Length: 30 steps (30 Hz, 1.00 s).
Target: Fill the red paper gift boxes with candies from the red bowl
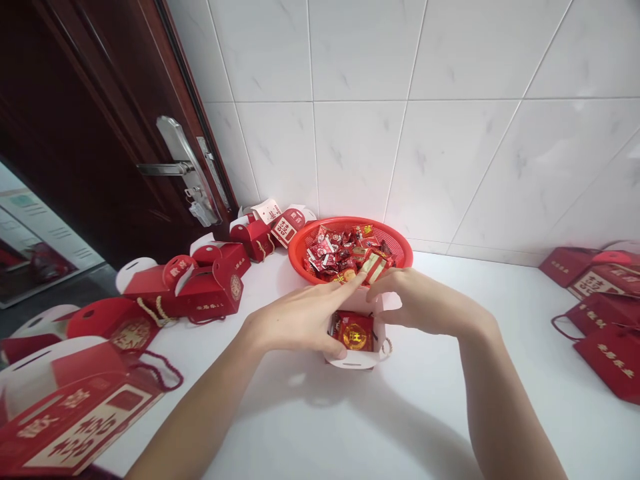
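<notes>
A small open gift box (379, 333) with white inner flaps stands on the white table in front of me. In it lies a red-wrapped sweet (354, 331) with a gold emblem. My left hand (305, 317) spans the box's left side, its thumb at the front corner and its forefinger stretched toward the back flap. With bent fingers, my right hand (420, 300) grips the box at its back right; some fingertips are hidden. Just behind stands a red plastic basket (406, 250) of wrapped sweets (333, 250), partly covered by my hands.
Several red gift boxes with rope handles (207, 287) line the left side, one large box (85, 417) nearest me. More red boxes (607, 333) sit at the right edge. A tiled wall (360, 147) rises behind the table, and a dark door with a metal handle (165, 169) is at left.
</notes>
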Available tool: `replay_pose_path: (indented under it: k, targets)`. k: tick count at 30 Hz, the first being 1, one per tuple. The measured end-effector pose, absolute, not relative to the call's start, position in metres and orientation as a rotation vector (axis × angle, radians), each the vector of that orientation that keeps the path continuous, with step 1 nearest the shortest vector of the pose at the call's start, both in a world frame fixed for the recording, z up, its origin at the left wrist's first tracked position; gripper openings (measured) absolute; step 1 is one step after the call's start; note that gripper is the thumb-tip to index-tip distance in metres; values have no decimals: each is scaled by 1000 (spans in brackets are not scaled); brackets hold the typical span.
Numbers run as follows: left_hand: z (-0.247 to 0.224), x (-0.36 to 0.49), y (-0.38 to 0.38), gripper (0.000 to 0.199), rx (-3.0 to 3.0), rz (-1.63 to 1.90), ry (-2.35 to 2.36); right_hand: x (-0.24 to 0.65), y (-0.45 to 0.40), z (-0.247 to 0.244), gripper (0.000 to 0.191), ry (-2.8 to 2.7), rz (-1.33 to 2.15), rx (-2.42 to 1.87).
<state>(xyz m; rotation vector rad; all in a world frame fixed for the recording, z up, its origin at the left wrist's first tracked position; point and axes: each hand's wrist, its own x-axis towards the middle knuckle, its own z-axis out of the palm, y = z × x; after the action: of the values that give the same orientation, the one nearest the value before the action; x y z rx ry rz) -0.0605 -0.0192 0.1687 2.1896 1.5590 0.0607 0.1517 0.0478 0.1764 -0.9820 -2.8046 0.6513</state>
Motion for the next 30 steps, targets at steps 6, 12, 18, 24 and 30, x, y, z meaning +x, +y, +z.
replay_pose_path:
  k: [6,12,18,24,30]
  targets:
    - [171,-78,-15,103,2197,60,1568,159,52,174,11,-2766,682,-1122]
    - [168,-76,-11,99,2201,137,1507,150,52,170,14,-2813,685,-1001]
    - [160,-73,-6,114,2192,235,1335,132,52,164,15,-2892,806,-953]
    - [153,-67,-1,120,2153,262,1216,134,58,161,24,-2885,969,-1009]
    - [150,-63,5,99,2112,309,1161,144,63,164,31,-2867,937,-935]
